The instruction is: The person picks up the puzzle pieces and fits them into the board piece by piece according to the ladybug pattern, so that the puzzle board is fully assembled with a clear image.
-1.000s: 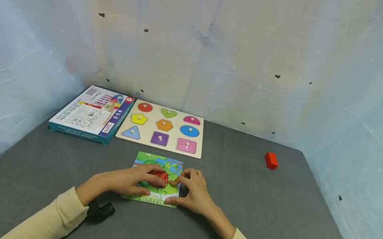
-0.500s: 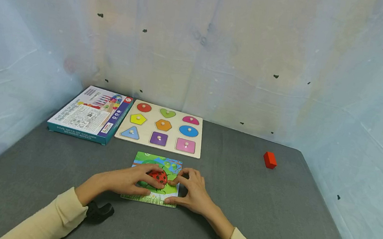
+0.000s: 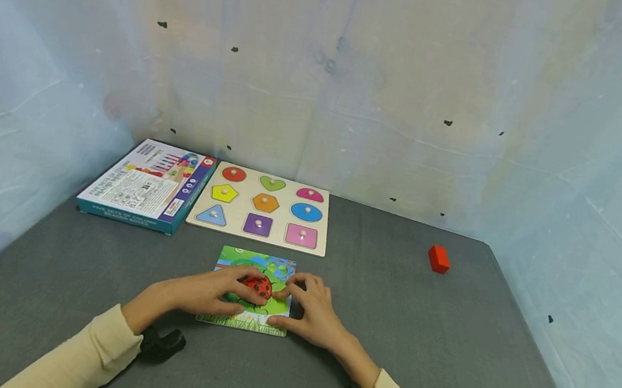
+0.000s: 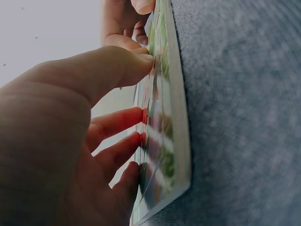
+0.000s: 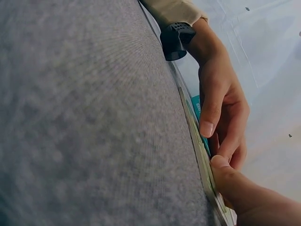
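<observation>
A square ladybug jigsaw puzzle (image 3: 247,323) lies flat on the grey table, with its pieces sitting level. My left hand (image 3: 209,292) spreads over its left half, fingertips on the red ladybug (image 3: 260,286) and thumb low on the board. From the right, my right hand (image 3: 318,316) rests bent fingers on the green part, while its thumb touches near the lower right edge. The left wrist view shows fingertips (image 4: 140,113) pressing the puzzle surface (image 4: 164,141). Seen from the right wrist, both hands meet the thin board (image 5: 200,150). Parts of the picture are hidden under the fingers.
Behind the puzzle lies a wooden shape board (image 3: 229,229) with knobbed coloured pieces. To its left is a flat teal and white box (image 3: 141,185). A red block (image 3: 439,260) sits far right. A pale sheet (image 3: 324,91) hangs behind the table.
The left fingers have shifted slightly, showing more of the ladybug than a second ago. Otherwise both hands stay in nearly the same place on the puzzle.
</observation>
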Demonstrator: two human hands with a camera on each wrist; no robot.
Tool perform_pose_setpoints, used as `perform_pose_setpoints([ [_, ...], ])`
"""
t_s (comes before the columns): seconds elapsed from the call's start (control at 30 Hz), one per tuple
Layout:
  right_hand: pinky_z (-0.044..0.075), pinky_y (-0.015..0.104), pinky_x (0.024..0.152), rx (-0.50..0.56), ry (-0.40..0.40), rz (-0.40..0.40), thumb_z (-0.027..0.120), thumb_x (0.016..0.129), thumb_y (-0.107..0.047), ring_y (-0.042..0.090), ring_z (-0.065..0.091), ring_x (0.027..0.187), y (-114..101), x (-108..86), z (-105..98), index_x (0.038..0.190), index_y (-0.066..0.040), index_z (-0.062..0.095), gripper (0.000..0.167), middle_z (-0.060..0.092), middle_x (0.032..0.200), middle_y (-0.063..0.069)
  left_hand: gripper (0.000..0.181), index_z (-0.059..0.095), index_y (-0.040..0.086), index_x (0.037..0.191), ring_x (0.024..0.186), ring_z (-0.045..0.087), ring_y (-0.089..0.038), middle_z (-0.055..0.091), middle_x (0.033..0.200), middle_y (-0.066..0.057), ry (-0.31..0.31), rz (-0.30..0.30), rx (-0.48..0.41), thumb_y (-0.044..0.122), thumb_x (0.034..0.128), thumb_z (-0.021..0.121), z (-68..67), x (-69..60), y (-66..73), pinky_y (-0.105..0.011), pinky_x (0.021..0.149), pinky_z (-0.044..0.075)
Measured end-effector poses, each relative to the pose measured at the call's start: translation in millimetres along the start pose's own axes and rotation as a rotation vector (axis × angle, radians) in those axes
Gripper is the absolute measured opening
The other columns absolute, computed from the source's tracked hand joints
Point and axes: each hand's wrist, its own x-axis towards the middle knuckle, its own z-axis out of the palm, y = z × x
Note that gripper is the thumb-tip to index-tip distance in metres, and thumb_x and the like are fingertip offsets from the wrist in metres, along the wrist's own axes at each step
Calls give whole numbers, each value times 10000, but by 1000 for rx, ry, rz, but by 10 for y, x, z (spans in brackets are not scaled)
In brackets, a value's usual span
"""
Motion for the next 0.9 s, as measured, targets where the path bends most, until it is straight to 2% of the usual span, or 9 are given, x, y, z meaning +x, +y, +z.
perform_pose_setpoints([
  [0.2, 302, 421, 819, -37, -8, 10, 667, 800, -507, 241, 364, 1173, -25, 8, -19, 1088, -253, 642, 385, 465, 1222, 55, 374, 579, 238, 1292, 1265, 379, -266, 378, 1420, -106, 4, -1, 15, 163, 926, 573, 2, 2, 2, -486, 979, 377],
  [0.33, 303, 423, 832, -43, -18, -7, 665, 808, -500, 236, 355, 1191, -17, 10, -15, 1163, -243, 608, 442, 462, 1243, 67, 368, 584, 233, 1288, 1256, 389, -264, 383, 1416, -108, 11, 10, 25, 166, 926, 575, 7, -1, -2, -475, 967, 390],
  [0.47, 287, 450, 867, 10, -29, -9, 701, 795, -454, 225, 341, 1207, 2, 2, -12, 1210, -212, 583, 494, 455, 1276, 93, 361, 590, 226, 1281, 1248, 397, -263, 385, 1413, -111, 13, 26, 28, 168, 925, 578, 11, 2, -3, -465, 958, 398],
  [0.6, 274, 473, 888, 82, -26, -12, 743, 767, -408, 225, 338, 1208, 8, -5, -15, 1162, -211, 608, 461, 462, 1273, 97, 358, 593, 228, 1276, 1269, 383, -272, 384, 1415, -110, 14, 24, 24, 172, 922, 583, 12, 5, -6, -482, 975, 382],
  [0.73, 287, 468, 869, 70, -12, -36, 725, 775, -447, 244, 347, 1200, 7, -1, 3, 1167, -221, 598, 470, 469, 1269, 90, 364, 588, 244, 1278, 1253, 390, -261, 391, 1406, -102, 14, 12, 30, 198, 917, 593, 11, -2, -5, -480, 967, 388],
  [0.9, 293, 481, 863, 65, -14, -43, 718, 786, -439, 273, 348, 1203, -4, 2, 2, 1200, -184, 586, 504, 470, 1281, 101, 369, 580, 252, 1282, 1237, 401, -246, 406, 1391, -91, 22, 12, 48, 235, 913, 603, 11, -1, 3, -466, 954, 403],
])
